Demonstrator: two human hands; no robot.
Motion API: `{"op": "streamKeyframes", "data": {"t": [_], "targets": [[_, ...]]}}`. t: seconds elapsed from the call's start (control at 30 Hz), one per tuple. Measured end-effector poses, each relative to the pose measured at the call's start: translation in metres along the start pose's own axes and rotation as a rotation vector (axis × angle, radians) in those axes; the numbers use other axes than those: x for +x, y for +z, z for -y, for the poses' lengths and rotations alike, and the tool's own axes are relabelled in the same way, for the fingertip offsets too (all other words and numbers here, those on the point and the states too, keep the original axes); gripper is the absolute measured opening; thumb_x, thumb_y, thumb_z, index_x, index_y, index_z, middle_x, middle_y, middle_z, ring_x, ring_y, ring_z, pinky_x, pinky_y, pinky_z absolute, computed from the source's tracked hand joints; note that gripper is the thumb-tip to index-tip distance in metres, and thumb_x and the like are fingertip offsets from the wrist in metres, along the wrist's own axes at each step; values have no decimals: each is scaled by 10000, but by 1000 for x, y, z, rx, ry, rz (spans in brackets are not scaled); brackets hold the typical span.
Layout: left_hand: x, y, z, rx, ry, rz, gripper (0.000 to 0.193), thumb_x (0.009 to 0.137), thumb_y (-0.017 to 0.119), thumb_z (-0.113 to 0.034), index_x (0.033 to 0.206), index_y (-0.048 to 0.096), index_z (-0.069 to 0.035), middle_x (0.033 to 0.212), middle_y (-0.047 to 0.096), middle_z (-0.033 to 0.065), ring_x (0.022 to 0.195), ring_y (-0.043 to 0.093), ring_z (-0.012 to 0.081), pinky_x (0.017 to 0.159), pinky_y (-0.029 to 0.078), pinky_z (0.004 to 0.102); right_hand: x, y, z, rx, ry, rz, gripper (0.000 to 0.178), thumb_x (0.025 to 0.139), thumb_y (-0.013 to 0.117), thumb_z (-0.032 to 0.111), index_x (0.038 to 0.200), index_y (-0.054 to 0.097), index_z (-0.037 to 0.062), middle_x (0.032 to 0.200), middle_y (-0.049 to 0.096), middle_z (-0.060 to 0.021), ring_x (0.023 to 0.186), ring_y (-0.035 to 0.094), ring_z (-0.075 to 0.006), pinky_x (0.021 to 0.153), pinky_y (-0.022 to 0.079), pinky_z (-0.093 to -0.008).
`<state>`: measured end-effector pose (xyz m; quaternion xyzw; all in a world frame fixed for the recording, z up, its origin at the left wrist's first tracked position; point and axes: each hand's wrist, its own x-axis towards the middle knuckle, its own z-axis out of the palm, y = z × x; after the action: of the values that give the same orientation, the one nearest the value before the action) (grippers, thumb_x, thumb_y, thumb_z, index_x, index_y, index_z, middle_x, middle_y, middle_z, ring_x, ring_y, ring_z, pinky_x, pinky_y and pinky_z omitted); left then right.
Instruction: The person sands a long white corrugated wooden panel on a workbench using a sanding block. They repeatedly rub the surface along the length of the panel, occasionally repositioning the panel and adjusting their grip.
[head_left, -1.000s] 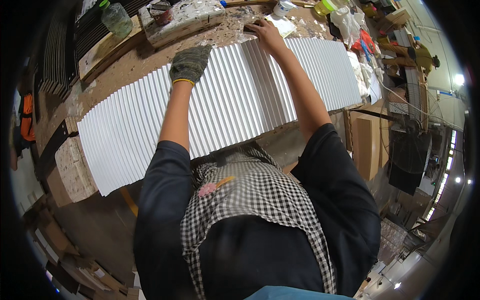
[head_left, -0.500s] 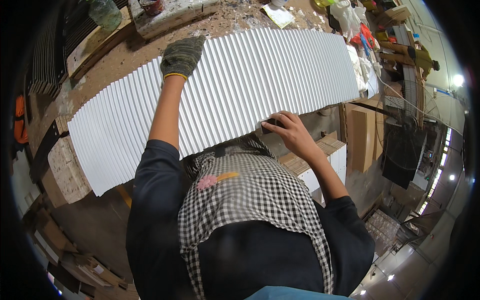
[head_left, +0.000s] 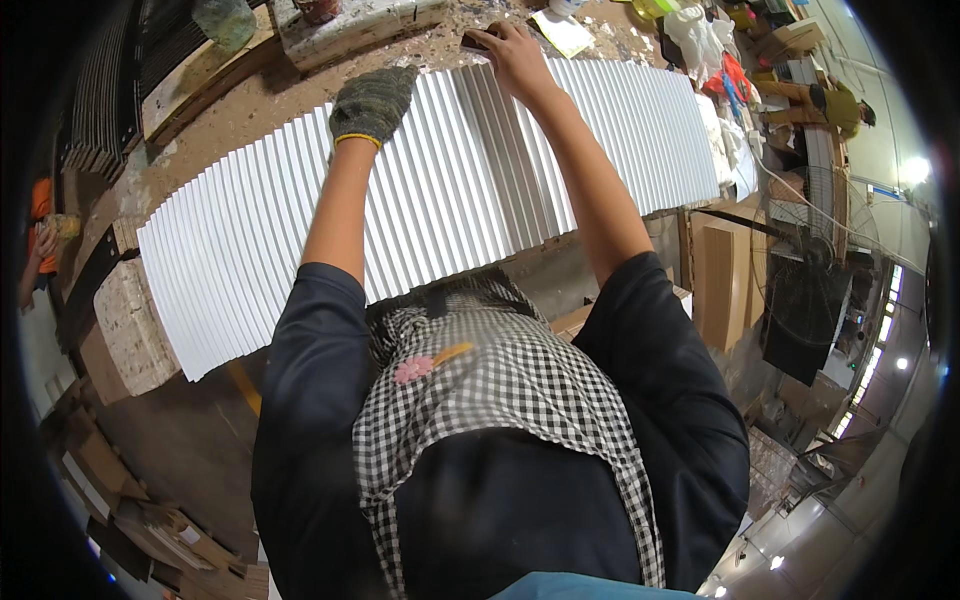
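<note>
A long row of white slats point(head_left: 270, 225), packed side by side, spans the bench. My left hand point(head_left: 373, 105), in a dark grey knit glove with a yellow cuff, lies over their far ends, its fingers curled against them; the fingertips are hidden. My bare right hand point(head_left: 515, 60) is at the far edge of the row, to the right of the left one. Its fingers and thumb pinch a small dark block point(head_left: 476, 42). My right forearm crosses above the slats.
The paint-spattered bench point(head_left: 215, 120) holds a white-crusted block point(head_left: 360, 28), a cloudy plastic jar point(head_left: 225, 22) and a yellowish paper point(head_left: 563, 32). Dark slats point(head_left: 105, 100) are stacked at far left. Plastic bags point(head_left: 693, 38), a fan point(head_left: 815, 250) and a person point(head_left: 845, 108) are at right.
My right hand has moved from the near edge of the slats to the far edge, still holding the dark block. The left hand stays nearly in place. Another person's hand appears at far left.
</note>
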<state>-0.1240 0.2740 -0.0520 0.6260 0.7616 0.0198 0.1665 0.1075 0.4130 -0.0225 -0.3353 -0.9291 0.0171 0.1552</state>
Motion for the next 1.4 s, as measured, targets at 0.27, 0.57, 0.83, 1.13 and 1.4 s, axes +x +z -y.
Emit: {"op": "streamKeyframes", "data": {"t": [0.27, 0.57, 0.83, 1.13, 1.4], "targets": [[1, 8, -4, -46, 31, -12, 647, 1115, 221, -507, 1588, 465, -138, 1671, 403, 101, 1541, 380, 295, 1304, 254, 461, -239, -123, 85, 120, 37, 242, 520, 920, 637, -9, 1373, 706, 234, 1307, 670, -62, 1204, 618, -278, 1013, 507, -448], [-4, 6, 3, -67, -9, -18, 657, 1114, 211, -514, 1622, 408, -147, 1711, 331, 82, 1574, 318, 274, 1317, 213, 454, -252, -142, 137, 203, 227, 69, 534, 868, 661, -21, 1371, 680, 158, 1253, 636, -104, 1194, 586, -336, 1024, 511, -461], [-5, -3, -1, -85, 5, 14, 663, 1105, 227, -544, 1617, 423, -172, 1697, 360, 90, 1563, 338, 290, 1313, 216, 463, -328, -178, 134, 29, 119, 495, 602, 857, 632, -60, 1405, 668, 185, 1300, 649, -90, 1271, 575, -308, 1077, 487, -454], [5, 10, 6, -46, 47, -22, 658, 1108, 230, -539, 1619, 420, -173, 1697, 360, 85, 1560, 347, 286, 1309, 235, 450, -297, -156, 138, 89, 318, 161, 545, 836, 615, -67, 1363, 656, 66, 1279, 635, -108, 1237, 581, -325, 1051, 497, -458], [7, 13, 7, -35, 44, -16, 645, 1116, 216, -517, 1626, 413, -175, 1709, 347, 64, 1568, 331, 266, 1310, 213, 415, -297, -167, 133, -87, 282, 60, 575, 820, 603, -59, 1366, 676, 104, 1313, 636, -80, 1261, 574, -316, 1048, 478, -453]]}}
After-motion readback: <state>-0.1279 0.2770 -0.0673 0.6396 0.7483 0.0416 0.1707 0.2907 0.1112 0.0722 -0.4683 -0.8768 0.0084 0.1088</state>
